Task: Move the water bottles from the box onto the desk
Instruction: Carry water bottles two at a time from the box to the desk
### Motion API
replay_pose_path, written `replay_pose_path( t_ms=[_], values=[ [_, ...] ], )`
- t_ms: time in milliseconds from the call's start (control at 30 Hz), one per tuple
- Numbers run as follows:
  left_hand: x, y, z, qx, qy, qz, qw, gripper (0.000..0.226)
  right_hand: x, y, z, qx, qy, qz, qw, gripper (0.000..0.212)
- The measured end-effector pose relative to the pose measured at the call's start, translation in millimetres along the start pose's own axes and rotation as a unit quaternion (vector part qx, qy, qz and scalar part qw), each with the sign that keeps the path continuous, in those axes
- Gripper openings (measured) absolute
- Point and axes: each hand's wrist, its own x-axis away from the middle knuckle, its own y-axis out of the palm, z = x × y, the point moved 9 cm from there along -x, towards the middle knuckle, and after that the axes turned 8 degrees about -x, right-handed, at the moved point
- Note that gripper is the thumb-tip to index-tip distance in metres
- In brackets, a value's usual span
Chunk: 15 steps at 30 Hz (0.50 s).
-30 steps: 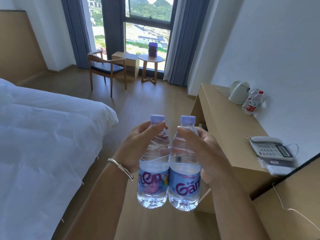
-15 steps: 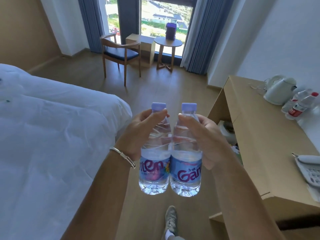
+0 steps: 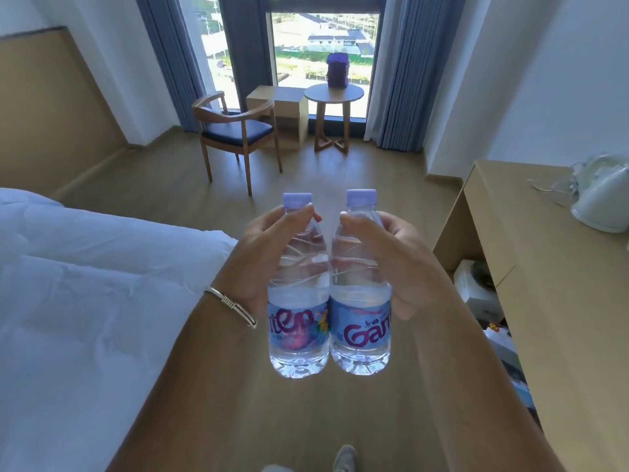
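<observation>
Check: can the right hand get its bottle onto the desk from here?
Probably yes. The right hand grips its bottle in the air beside the desk; nothing stands between them and the near desktop looks bare. The kettle sits farther back.

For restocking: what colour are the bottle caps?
Pale lilac-blue, on both the left bottle and the right bottle; head view.
</observation>
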Motion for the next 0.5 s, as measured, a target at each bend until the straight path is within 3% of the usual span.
replay_pose_path(
  t_ms=[367,500],
  values=[
    [-166,49,-14,0.011,-0.024,-0.078,0.997,0.018,-123,-74,-25,0.028,-0.004,0.099,0.995,0.046],
    [-243,68,-16,0.013,-0.025,-0.143,0.989,0.021,-178,-98,-36,0.041,-0.024,0.15,0.988,0.041]
  ],
)
